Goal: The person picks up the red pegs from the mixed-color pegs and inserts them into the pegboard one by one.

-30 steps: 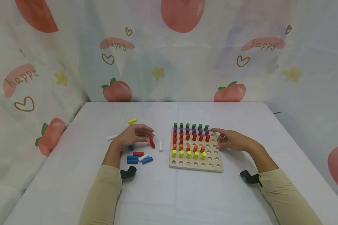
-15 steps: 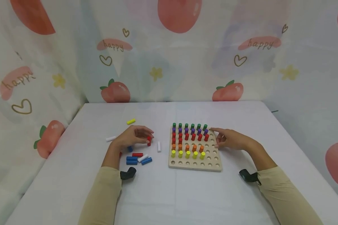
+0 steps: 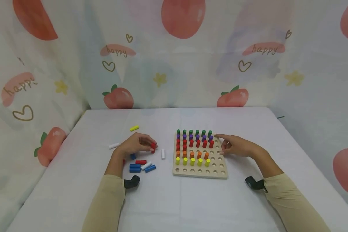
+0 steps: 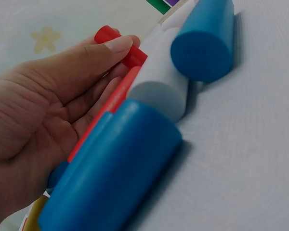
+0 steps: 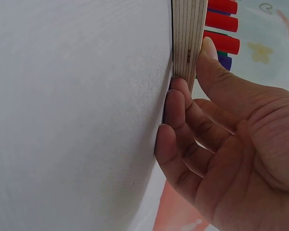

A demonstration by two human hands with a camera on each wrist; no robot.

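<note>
Between thumb and fingers my left hand [image 3: 135, 143] pinches a red peg [image 3: 153, 148], held upright over the table left of the board. In the left wrist view the thumb lies across this red peg [image 4: 135, 57]. My right hand [image 3: 238, 145] grips the right edge of the wooden pegboard [image 3: 200, 173], thumb on top and fingers against its side in the right wrist view. Rows of green, purple, red, orange and yellow pegs [image 3: 192, 161] stand in the board. Bare holes run along its right side and front row.
Near the left hand lie several blue pegs [image 3: 135, 170], another red peg [image 3: 140, 162] and a white peg [image 3: 146, 166]. One white peg [image 3: 163, 154] lies between hand and board. Farther off are a yellow peg [image 3: 134, 128] and a white peg [image 3: 113, 146].
My left hand has turned the red peg from tilted to upright in its fingers. The right hand stays at the board's edge; the head view has shifted slightly.
</note>
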